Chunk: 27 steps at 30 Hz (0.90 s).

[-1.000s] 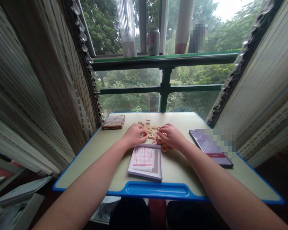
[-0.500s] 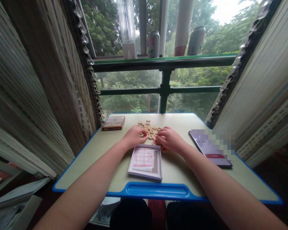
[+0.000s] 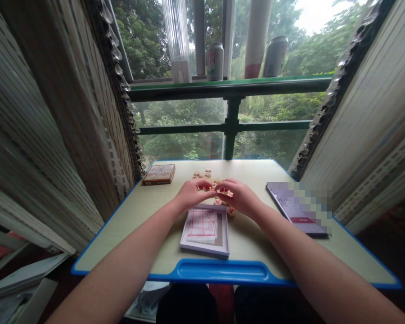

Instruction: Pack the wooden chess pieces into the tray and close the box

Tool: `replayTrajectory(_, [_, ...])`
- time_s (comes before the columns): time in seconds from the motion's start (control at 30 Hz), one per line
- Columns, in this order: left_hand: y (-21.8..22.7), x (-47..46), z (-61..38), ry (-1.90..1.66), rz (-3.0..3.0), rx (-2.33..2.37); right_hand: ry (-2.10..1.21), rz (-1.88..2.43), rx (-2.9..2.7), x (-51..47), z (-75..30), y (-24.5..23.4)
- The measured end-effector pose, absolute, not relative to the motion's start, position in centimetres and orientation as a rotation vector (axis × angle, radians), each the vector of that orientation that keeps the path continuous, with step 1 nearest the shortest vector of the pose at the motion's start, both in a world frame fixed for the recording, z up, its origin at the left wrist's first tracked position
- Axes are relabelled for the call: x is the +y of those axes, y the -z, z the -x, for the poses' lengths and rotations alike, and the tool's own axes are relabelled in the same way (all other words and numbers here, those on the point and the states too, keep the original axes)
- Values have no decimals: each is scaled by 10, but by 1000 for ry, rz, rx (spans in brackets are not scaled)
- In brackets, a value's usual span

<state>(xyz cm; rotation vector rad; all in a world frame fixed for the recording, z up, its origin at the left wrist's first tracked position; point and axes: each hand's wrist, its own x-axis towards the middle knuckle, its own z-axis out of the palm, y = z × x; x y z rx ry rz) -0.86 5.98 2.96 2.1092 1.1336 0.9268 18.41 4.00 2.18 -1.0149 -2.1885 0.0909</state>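
Note:
Several round wooden xiangqi pieces [image 3: 218,202] with red or dark characters lie in a loose cluster on the table. My left hand [image 3: 193,192] reaches in from the left, its thumb and curved fingers apart over the pieces. From the right, my right hand [image 3: 238,194] faces it, also with thumb and fingers apart. The fingertips of both hands nearly meet above the middle of the cluster and hide part of it. Just in front of them lies a shallow white box tray [image 3: 205,252] with a folded paper board [image 3: 202,225], printed in red lines, inside.
A brown patterned box [image 3: 159,174] sits at the table's far left. On the right lies a tablet or phone [image 3: 290,211], partly blurred out. The pale table [image 3: 135,234] has a blue rim. Drink cans [image 3: 215,62] and stacked cups stand on the window ledge; curtains hang on both sides.
My hands have come closer together over the pieces, and their fingers, which were curled down at the pieces, have spread. The tray and boxes stay where they were.

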Motion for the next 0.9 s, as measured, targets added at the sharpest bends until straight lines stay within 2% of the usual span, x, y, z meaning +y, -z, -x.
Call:
replayTrajectory(0.37, [-28,69,16,-944,-1930,1124,-141,1055,-2196,37,-183,-25])
replayTrajectory(0.5, [-28,78,31,-726,-1844,1234,-222,1062,-2293,29,-180,-29])
replayTrajectory(0.73, [-36,77,47,-446,-1873,1064,-232,970,-2554,12,-164,-37])
replayTrajectory(0.9, [-41,73,46,-406,-1913,1084,-143,1000,-2655,8,-159,-36])
